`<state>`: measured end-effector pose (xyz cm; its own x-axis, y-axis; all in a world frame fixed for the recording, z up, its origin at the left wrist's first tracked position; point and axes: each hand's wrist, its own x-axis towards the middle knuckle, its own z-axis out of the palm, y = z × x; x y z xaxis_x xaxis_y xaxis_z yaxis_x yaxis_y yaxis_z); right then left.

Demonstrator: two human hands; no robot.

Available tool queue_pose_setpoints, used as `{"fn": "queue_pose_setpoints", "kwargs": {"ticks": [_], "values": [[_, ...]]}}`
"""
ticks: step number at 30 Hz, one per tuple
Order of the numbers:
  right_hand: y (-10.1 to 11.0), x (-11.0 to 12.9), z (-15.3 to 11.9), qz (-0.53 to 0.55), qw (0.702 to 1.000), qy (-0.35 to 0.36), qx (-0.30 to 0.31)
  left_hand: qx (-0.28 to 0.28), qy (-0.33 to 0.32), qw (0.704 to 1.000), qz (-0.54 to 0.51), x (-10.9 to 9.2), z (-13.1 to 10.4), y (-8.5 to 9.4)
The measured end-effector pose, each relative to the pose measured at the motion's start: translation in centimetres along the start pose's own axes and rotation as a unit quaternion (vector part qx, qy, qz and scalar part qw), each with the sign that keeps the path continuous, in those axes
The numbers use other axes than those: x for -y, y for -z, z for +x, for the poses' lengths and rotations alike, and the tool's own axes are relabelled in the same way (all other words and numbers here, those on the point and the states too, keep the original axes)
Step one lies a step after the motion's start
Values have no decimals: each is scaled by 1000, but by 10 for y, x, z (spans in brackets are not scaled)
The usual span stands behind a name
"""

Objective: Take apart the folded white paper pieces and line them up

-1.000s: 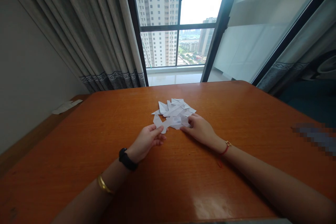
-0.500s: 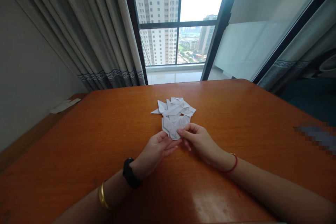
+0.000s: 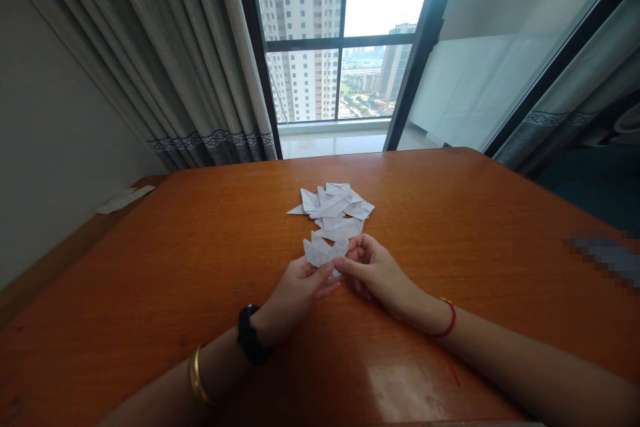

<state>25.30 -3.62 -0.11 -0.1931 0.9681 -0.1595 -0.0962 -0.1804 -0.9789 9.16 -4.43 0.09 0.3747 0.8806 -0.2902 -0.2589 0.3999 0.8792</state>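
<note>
Head cam: L hand (image 3: 300, 280) & R hand (image 3: 383, 273) meet above the tabletop (image 3: 200, 253), both on one folded paper (image 3: 318, 253), white. L grip clamped on its lower edge, thumb on top; R grip pinched on its R side, thumb tip next to L thumb. Paper's pointed ends face away from the person. It's just on the near side of a pile (image 3: 333, 203) of white folded pcs, overlapping at diff. angles w/ corners sticking out L & R; can't tell if it touches the pile.

L arm: black band (image 3: 250, 337) at wrist, gold bangle (image 3: 194, 373) further up. R wrist: red cord (image 3: 454, 317) w/ loose tail.

Bkgd: window (image 3: 305, 45) ahead, grey curtain (image 3: 165, 60) to L.
</note>
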Motion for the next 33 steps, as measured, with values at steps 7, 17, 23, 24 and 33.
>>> {"fn": "queue_pose_setpoints", "kwargs": {"ticks": [7,17,23,24,33], "values": [[11,3,3,-114,990,70,37,-31,13,999,-6,-3,2,0],[52,39,95,-619,730,291,19,-91,44,983,-154,-11,12,12],[52,32,118,-660,713,234,38,-79,67,982,-158,-13,10,11],[56,32,117,-661,714,230,21,-76,71,982,-158,-14,10,11],[75,38,116,-679,698,151,-170,-63,72,985,-146,-15,9,9]]}}
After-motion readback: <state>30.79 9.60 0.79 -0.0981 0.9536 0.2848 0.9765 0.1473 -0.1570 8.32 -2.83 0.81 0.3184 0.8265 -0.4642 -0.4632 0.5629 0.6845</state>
